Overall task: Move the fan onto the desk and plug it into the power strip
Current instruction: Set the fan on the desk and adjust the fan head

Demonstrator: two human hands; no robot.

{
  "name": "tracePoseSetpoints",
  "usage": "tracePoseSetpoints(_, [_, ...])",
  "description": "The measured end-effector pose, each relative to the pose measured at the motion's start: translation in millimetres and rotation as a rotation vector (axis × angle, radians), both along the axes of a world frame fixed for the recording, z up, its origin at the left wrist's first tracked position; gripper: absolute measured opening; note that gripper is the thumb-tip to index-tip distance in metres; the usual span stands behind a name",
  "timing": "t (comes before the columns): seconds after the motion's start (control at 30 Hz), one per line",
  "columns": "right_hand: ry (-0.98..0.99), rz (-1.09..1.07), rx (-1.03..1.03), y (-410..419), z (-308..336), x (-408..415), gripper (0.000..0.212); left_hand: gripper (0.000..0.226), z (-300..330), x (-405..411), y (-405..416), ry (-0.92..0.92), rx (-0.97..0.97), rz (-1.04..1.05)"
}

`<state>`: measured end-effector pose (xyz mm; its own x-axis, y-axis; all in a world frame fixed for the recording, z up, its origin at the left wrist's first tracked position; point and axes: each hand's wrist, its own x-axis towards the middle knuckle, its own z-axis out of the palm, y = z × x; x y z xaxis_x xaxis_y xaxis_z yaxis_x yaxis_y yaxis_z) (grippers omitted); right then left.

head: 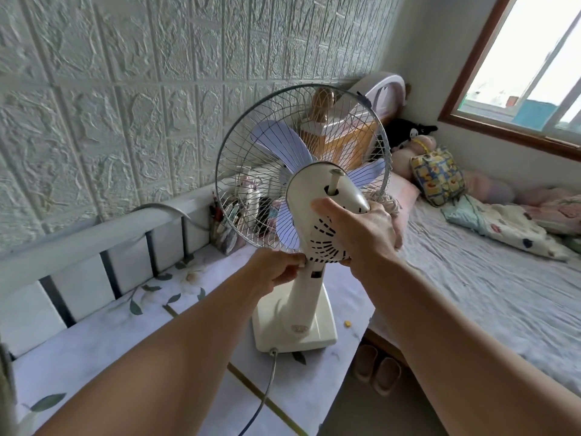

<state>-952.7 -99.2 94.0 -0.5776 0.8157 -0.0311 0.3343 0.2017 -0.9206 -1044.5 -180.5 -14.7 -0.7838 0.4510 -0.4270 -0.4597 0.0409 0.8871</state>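
A cream table fan [301,215] with pale blue blades and a wire cage stands upright on the desk [132,347], its base [294,333] near the desk's right edge. My right hand [361,234] grips the back of the motor housing. My left hand [276,272] pinches the neck just under the housing. The fan's grey cord [264,391] runs from the back of the base toward me across the desk. No power strip or plug is in view.
A white rail [103,234] borders the desk's far side against the textured wall. A pen holder [224,228] and small items stand behind the fan. A bed [490,278] with pillows and plush toys lies to the right; slippers [377,369] sit on the floor between.
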Motion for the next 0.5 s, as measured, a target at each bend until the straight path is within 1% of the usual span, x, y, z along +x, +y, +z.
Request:
tracePoseSetpoints(0.1, [-0.011,-0.002,0.001,-1,2,1,0.067,0.02,-7,3,1,0.348,-0.116,-0.028])
tracePoseSetpoints(0.23, [-0.017,-0.001,0.009,-1,2,3,0.069,0.032,-7,7,-2,0.749,-0.304,-0.058])
tracePoseSetpoints(0.27, [-0.019,0.0,0.011,-1,2,3,0.069,0.035,-6,7,-1,0.825,-0.344,-0.06])
tracePoseSetpoints(0.33, [-0.025,-0.001,0.014,0,1,3,0.068,0.037,-7,7,0,0.931,-0.376,-0.046])
tracePoseSetpoints(0.43, [-0.014,0.0,0.001,1,0,3,0.064,0.025,-13,12,3,1.066,-0.42,0.013])
tracePoseSetpoints(0.5, [-0.002,0.0,-0.013,1,-1,2,0.064,0.021,-15,13,3,1.101,-0.434,0.043])
